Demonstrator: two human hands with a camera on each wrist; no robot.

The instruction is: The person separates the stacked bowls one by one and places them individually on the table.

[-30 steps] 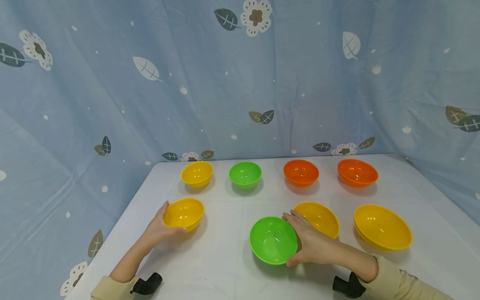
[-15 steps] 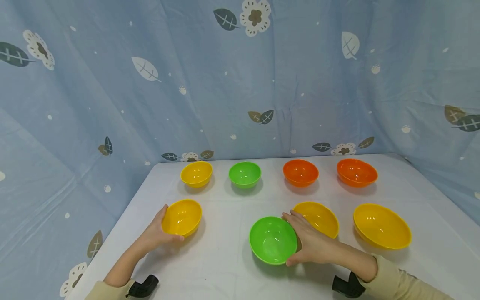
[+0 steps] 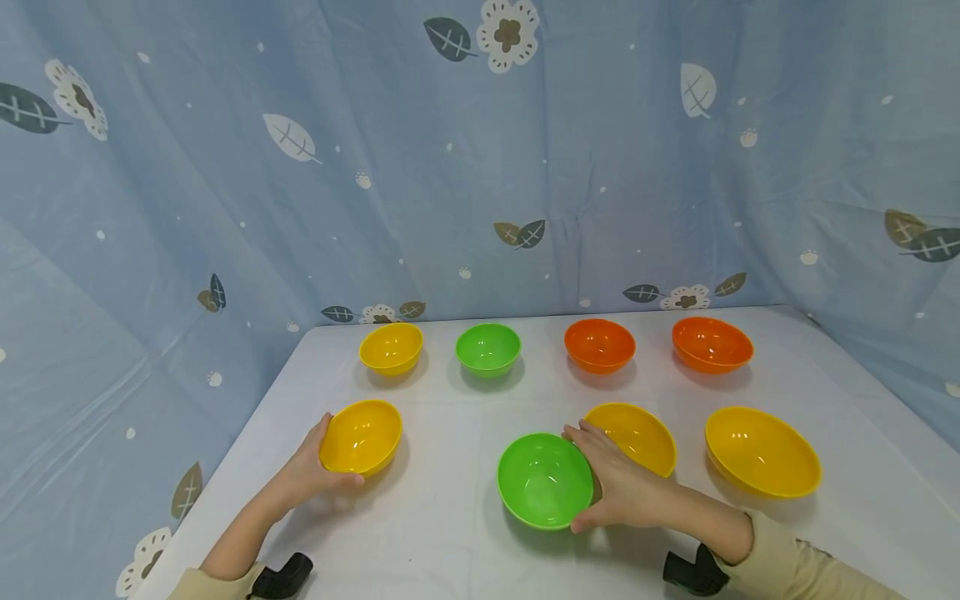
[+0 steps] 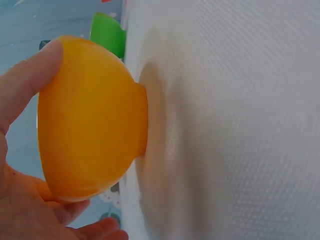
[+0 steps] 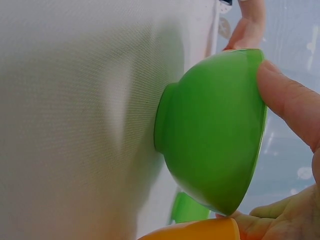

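Observation:
On the left of the white table, my left hand (image 3: 306,467) holds a yellow bowl (image 3: 362,437) by its side, with the thumb at the near rim and fingers round the far side. Close up, the left wrist view shows that yellow bowl (image 4: 92,120) between thumb and fingers; whether its foot touches the cloth I cannot tell. Near the middle, my right hand (image 3: 618,483) grips a green bowl (image 3: 545,482) across its right side. The right wrist view has the thumb on the rim of this green bowl (image 5: 215,125), with fingers at its opposite edge.
Behind my right hand sits another yellow bowl (image 3: 636,437), partly covered by it. A larger yellow bowl (image 3: 761,454) stands farther right. Along the back are a yellow (image 3: 392,348), a green (image 3: 488,349) and two orange bowls (image 3: 600,345). A blue curtain (image 3: 420,167) hangs behind.
My left hand has brought its yellow bowl slightly toward me and to the left. The right hand and its green bowl stay in place.

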